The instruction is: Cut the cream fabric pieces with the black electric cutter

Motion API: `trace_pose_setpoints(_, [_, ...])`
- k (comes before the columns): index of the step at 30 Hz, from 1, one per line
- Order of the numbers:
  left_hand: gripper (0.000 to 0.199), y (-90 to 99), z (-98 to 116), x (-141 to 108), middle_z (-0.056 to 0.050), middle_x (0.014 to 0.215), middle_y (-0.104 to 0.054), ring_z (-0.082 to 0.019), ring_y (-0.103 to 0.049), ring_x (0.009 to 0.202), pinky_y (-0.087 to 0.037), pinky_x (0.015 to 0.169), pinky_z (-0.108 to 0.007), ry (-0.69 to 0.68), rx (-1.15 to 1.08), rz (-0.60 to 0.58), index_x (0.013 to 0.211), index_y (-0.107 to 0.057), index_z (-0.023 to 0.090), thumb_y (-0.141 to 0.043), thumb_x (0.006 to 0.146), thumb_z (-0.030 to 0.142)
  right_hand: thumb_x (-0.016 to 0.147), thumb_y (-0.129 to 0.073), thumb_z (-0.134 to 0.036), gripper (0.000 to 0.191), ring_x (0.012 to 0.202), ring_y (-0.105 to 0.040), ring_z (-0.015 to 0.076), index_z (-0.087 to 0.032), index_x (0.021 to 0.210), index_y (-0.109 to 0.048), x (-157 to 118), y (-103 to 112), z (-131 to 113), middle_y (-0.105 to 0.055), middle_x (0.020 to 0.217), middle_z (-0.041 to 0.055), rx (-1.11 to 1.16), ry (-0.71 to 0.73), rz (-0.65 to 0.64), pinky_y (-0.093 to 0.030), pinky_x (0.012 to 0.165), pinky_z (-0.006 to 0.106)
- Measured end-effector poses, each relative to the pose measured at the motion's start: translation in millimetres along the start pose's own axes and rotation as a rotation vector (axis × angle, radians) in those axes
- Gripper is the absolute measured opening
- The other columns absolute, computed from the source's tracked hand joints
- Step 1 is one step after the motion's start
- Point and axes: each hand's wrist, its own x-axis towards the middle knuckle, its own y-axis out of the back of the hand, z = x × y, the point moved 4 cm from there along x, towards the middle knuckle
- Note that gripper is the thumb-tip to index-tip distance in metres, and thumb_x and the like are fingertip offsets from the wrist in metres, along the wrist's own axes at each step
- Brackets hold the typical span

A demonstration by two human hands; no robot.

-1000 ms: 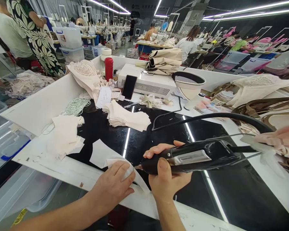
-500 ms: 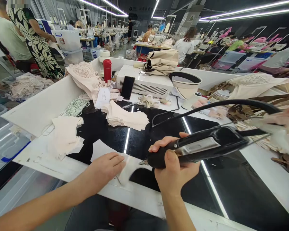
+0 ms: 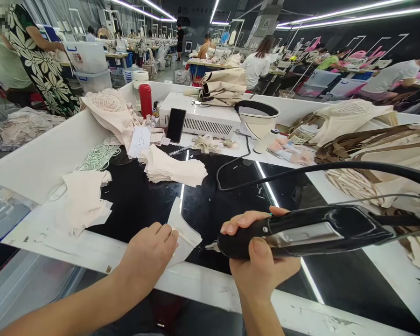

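Observation:
My left hand (image 3: 150,252) has its fingers curled over a pale, curved-edged cut piece (image 3: 185,231) at the near edge of the table. A narrow strip shows on the piece beside my fingertips. My right hand (image 3: 259,252) is wrapped round a black corded hand-held tool (image 3: 311,228) with a silver plate on its side. The tool's thin metal tip points left, a little to the right of the piece and apart from it. Beyond my hands lies a stack of cream fabric pieces (image 3: 175,168). More cream pieces (image 3: 86,200) lie at the left.
A black glossy board (image 3: 336,275) covers much of the white table. A black cable (image 3: 336,168) arches over the right side. Green cord (image 3: 100,156), a phone (image 3: 176,125), a red bottle (image 3: 145,100) and a white vented box (image 3: 199,116) stand or lie further back. Brown straps (image 3: 336,144) lie at right.
My left hand has turned the pale piece, so its curved edge now faces the tool. The tool has shifted slightly right and nearer to me, still in my right hand. The view has swung a little.

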Motion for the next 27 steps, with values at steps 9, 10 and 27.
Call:
trace_pose_setpoints(9, [0.021, 1.4, 18, 23, -0.007, 0.095, -0.068, -0.02, -0.067, 0.091, -0.058, 0.08, -0.032, -0.257, -0.265, 0.082, 0.105, -0.06, 0.012, -0.045, 0.097, -0.001, 0.083, -0.079, -0.027, 0.039, 0.06, -0.063, 0.0123, -0.027, 0.118, -0.062, 4, -1, 16, -0.067, 0.081, -0.0038, 0.005, 0.006, -0.009, -0.055, 0.057, 0.029])
trace_pose_setpoints(10, [0.019, -0.9, 20, 26, -0.007, 0.097, -0.068, -0.02, -0.067, 0.094, -0.058, 0.082, -0.032, -0.283, -0.277, 0.087, 0.104, -0.06, 0.012, -0.046, 0.098, 0.0, 0.083, -0.079, -0.028, 0.04, 0.06, -0.063, 0.0123, -0.027, 0.119, -0.061, 3, 0, 18, -0.067, 0.082, -0.0037, -0.001, 0.002, -0.012, -0.055, 0.057, 0.03])
trace_pose_setpoints(27, [0.019, -21.2, 7, 21, -0.008, 0.103, -0.07, -0.02, -0.067, 0.101, -0.06, 0.091, -0.033, -0.277, -0.316, 0.1, 0.117, -0.06, 0.01, -0.049, 0.101, 0.007, 0.084, -0.079, -0.027, 0.042, 0.063, -0.063, 0.0134, -0.027, 0.121, -0.06, -1, 0, 18, -0.067, 0.083, -0.0022, -0.008, 0.001, -0.036, -0.055, 0.058, 0.031])
